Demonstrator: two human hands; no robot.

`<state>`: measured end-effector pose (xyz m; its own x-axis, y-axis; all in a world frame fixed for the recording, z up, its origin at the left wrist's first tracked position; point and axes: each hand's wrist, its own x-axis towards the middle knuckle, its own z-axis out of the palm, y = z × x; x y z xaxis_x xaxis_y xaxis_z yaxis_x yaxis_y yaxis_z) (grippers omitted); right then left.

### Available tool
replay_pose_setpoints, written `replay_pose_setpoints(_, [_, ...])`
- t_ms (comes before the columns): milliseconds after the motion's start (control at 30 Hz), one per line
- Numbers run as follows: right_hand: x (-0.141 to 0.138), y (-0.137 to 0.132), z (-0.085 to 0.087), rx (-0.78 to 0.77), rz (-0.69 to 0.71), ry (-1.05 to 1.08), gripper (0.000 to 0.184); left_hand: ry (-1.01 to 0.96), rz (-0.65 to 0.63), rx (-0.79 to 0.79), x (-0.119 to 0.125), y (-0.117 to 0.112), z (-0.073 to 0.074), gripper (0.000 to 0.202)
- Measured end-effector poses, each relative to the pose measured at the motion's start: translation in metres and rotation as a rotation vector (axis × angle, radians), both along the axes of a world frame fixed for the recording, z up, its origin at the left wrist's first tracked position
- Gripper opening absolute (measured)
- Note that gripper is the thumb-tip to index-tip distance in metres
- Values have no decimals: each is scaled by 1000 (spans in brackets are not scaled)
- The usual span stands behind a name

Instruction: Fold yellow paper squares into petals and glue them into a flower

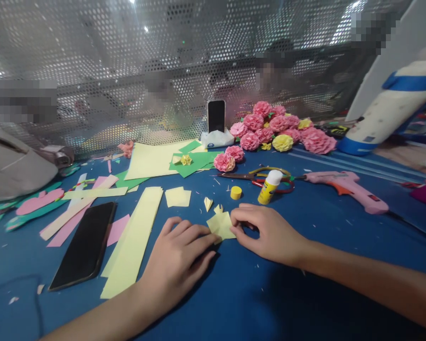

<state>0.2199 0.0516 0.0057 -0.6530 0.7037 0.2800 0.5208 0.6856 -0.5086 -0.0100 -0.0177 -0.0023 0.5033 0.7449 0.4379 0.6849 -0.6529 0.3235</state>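
Observation:
A small pale yellow paper square (221, 226) lies on the blue table between my hands. My right hand (266, 232) pinches its right edge between thumb and fingertips. From the left, my left hand (181, 251) rests its stretched index fingertip on the lower left corner, the thumb standing apart. Just beyond the square are two small folded yellow paper pieces, one of them a pointed piece (208, 204). A glue stick (266, 190) with its white tip uncovered stands behind my right hand, its yellow cap (236, 192) to the left. More yellow squares (178, 197) lie behind my left hand.
Yellow paper strips (137, 241) and a black phone (85, 246) lie left. Scissors (237, 176) and a pink glue gun (348, 184) lie right. Pink paper flowers (262, 122), a propped phone (216, 116) and a bottle (386, 104) stand behind, before a perforated screen (110, 57).

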Motion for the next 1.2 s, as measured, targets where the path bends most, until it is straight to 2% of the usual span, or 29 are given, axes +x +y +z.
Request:
replay_pose_setpoints(100, [3, 3, 0, 5, 62, -11, 21, -7, 11, -12, -3, 2, -1, 19])
replay_pose_setpoints(267, [6, 10, 1, -25, 116, -7, 19, 15, 6, -34, -2, 5, 0, 21])
replay_pose_setpoints(500, [-4, 6, 3, 8, -65, -107, 19, 86, -7, -14, 2, 8, -1, 23])
replay_pose_setpoints(600, [-9, 4, 2, 13, -139, -142, 25, 104, -14, -7, 2, 8, -2, 25])
replay_pose_setpoints(767, [-11, 6, 0, -3, -166, -164, 31, 116, -20, 1, 1, 8, -1, 25])
replay_pose_setpoints(1033, [2, 12, 3, -59, -54, -64, 9, 130, -11, 22, 1, 7, -1, 27])
replay_pose_setpoints(1200, [9, 17, 1, -107, 47, -8, 5, 146, -19, 54, 1, 5, -2, 27])
